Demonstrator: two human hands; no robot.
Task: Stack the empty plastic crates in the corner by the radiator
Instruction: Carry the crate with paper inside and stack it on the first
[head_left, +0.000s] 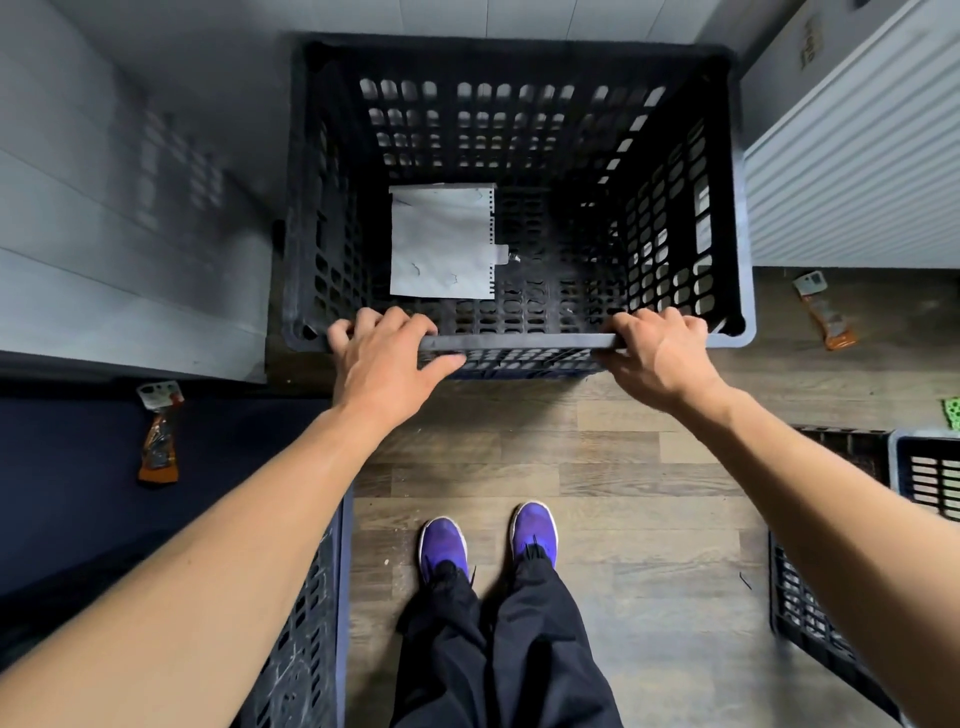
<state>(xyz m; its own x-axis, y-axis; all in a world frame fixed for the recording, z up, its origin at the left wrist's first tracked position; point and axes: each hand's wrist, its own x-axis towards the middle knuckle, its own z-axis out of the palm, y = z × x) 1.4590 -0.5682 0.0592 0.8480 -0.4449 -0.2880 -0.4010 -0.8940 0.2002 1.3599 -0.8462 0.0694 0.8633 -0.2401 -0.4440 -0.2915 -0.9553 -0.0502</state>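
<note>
A large black perforated plastic crate (519, 57) fills the corner between the grey wall on the left and the white radiator (852, 171) on the right. A white sheet of paper (441, 241) lies on its bottom. My left hand (384, 358) and my right hand (660, 353) both grip the crate's near rim, fingers curled over the edge. Beneath the near rim, the rim of another crate (519, 364) shows, so the held crate sits on or in it.
More black crates stand at the right (930, 478) and lower right (810, 618), and one at the lower left (306, 623). Orange packets lie on the floor by the radiator (826, 312) and on a dark surface at the left (158, 436). My feet stand on the wood floor.
</note>
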